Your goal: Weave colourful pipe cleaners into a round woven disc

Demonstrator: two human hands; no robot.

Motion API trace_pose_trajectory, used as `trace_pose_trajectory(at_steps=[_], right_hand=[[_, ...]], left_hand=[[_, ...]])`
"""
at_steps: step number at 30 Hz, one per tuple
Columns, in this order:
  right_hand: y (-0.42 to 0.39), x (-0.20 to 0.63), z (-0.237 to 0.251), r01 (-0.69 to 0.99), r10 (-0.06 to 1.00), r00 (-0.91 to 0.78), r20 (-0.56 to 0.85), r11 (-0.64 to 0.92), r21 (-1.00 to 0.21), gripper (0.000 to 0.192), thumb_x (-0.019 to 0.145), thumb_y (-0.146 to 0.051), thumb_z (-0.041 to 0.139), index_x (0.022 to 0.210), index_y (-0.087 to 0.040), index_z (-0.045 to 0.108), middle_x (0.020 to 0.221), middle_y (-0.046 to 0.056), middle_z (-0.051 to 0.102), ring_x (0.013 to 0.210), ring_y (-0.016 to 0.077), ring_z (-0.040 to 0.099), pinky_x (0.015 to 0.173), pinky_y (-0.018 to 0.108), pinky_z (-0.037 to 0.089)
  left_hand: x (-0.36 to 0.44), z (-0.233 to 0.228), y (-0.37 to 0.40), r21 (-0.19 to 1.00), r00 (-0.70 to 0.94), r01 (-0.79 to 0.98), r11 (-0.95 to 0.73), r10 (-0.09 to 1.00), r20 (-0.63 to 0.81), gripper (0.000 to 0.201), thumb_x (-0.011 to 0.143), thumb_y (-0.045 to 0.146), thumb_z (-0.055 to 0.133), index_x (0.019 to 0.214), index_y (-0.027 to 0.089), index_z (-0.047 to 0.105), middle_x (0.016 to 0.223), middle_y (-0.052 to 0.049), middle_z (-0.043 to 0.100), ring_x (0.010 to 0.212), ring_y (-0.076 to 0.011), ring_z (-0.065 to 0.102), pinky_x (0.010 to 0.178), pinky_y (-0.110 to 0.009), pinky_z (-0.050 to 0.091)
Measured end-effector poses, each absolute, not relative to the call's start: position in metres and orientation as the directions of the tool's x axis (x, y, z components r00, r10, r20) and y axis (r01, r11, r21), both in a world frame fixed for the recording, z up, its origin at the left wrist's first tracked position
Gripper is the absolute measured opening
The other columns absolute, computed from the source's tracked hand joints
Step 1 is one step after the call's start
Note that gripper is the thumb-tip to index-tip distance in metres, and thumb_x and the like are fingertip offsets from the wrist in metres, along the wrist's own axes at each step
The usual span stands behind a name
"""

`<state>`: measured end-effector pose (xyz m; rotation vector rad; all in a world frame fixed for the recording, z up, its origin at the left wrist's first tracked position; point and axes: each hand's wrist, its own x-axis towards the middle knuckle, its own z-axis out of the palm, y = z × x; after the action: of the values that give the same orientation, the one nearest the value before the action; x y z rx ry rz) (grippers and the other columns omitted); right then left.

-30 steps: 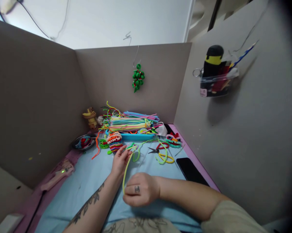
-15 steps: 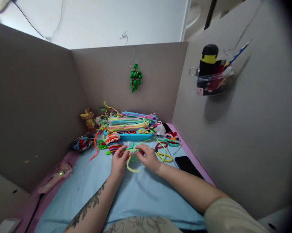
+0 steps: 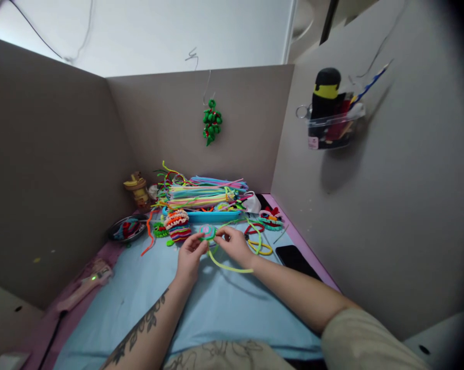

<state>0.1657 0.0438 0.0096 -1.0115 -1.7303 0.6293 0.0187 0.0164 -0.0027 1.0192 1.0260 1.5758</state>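
Observation:
My left hand (image 3: pixel 189 258) and my right hand (image 3: pixel 236 245) meet over the blue mat (image 3: pixel 201 303), both pinching a small coiled piece of pipe cleaner (image 3: pixel 208 232) in pink and green. A yellow-green pipe cleaner (image 3: pixel 228 266) trails from it, curving to the right below my right hand. Just behind my hands lies a striped coiled pipe-cleaner piece (image 3: pixel 177 225).
A blue tray (image 3: pixel 216 216) piled with coloured pipe cleaners stands at the back. Loose loops (image 3: pixel 261 245) and a black phone (image 3: pixel 293 255) lie at the right. A metal dish (image 3: pixel 126 228), a small figurine (image 3: pixel 136 188) and a glue gun (image 3: pixel 86 284) are at the left. Cardboard walls enclose the desk.
My right hand moved from near my body up to my left hand. The yellow-green pipe cleaner's free end swung from pointing toward me to trailing rightward.

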Motion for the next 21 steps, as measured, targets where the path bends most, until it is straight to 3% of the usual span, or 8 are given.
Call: trace_pose_trajectory(at_steps=[7, 21], right_hand=[[0.0457, 0.1655, 0.0076, 0.372, 0.814, -0.089, 0.574, 0.561, -0.739, 0.005, 0.071, -0.023, 0.062, 0.069, -0.018, 0.061, 0.069, -0.001, 0.057, 0.065, 0.0119, 0.05, 0.061, 0.024, 0.039], [0.0476, 0.1627, 0.0044, 0.366, 0.845, -0.027, 0.534, 0.505, -0.782, 0.009, 0.07, -0.025, 0.062, 0.074, -0.018, 0.062, 0.069, 0.0, 0.06, 0.059, 0.0113, 0.048, 0.057, 0.024, 0.038]], left_hand=[[0.0186, -0.0066, 0.0191, 0.933, -0.179, -0.317, -0.169, 0.977, 0.116, 0.039, 0.058, 0.028, 0.074, 0.092, 0.014, 0.061, 0.065, 0.0, 0.061, 0.058, -0.0103, 0.055, 0.058, -0.022, 0.044], [0.0208, -0.0101, 0.0186, 0.93, -0.203, -0.31, -0.199, 0.969, 0.14, 0.037, 0.061, 0.028, 0.073, 0.093, 0.015, 0.06, 0.066, 0.0, 0.06, 0.06, -0.0102, 0.055, 0.058, -0.021, 0.043]])
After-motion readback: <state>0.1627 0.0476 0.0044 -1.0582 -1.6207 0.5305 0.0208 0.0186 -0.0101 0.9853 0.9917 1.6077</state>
